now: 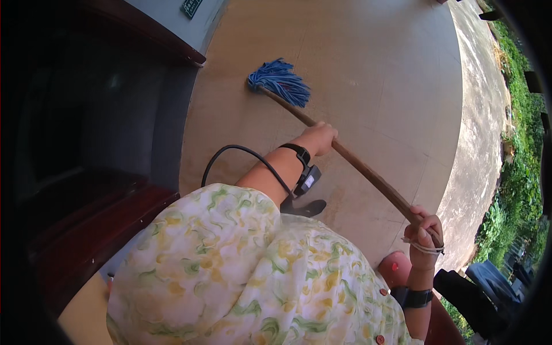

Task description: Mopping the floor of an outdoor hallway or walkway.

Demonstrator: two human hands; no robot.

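A string mop with blue strands (281,82) rests on the tan floor, its head fanned out ahead of me. Its wooden handle (371,174) slants from the mop head back toward my right side. My left hand (321,136) grips the handle low down, fairly close to the strands. Around the handle's upper end, the fingers of my right hand (424,235) are closed. A black strap with a small device (307,180) sits on my left wrist, and a black cable loops over that forearm.
On the left is a dark doorway with a dark red frame (142,211), beside a pale wall bearing a green sign (191,7). The smooth floor (366,64) meets a sunlit concrete strip (478,129) on the right, with green plants (517,172) beyond. A dark shoe (310,208) shows below my left arm.
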